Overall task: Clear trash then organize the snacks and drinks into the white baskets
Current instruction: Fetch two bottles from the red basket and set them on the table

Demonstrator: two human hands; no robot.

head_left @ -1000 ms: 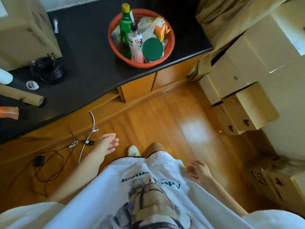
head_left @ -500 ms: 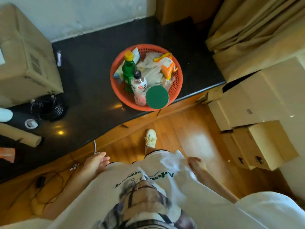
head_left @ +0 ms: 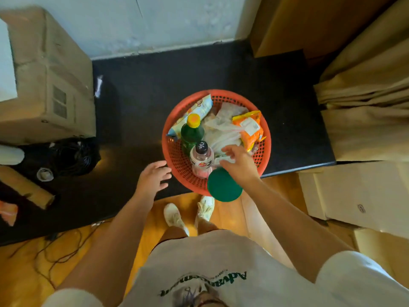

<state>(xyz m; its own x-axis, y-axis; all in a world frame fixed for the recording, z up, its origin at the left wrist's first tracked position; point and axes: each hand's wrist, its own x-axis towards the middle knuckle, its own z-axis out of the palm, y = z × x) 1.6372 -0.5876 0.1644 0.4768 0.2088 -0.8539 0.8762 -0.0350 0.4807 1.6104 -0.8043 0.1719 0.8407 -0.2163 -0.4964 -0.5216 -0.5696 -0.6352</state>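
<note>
Both hands have come up from the person's sides and now reach over the black counter [head_left: 137, 111]. At the near left rim of the orange basket [head_left: 177, 160] hovers the left hand [head_left: 153, 179], fingers [head_left: 162, 175] spread and relaxed, holding nothing; whether they touch the rim I cannot tell. Inside the basket, the right hand [head_left: 240, 163] has its fingers [head_left: 228, 150] loosely extended over a white plastic bag [head_left: 223, 134], apparently about to take something but not yet gripping. My reading is that sorting is only starting: everything sits in the orange basket and no white baskets are in view.

Counted around the right fingers: two bottles just left of them, a green bottle with a yellow cap [head_left: 192, 131] and a clear bottle with a black cap [head_left: 201, 160]; one round green lid [head_left: 223, 185] just below the wrist; one orange snack packet [head_left: 250, 128] beyond the fingertips; one pale blue snack packet [head_left: 194, 114] farther left. Well left of both hands stand a cardboard box [head_left: 48, 80] and a cardboard tube [head_left: 24, 187].
</note>
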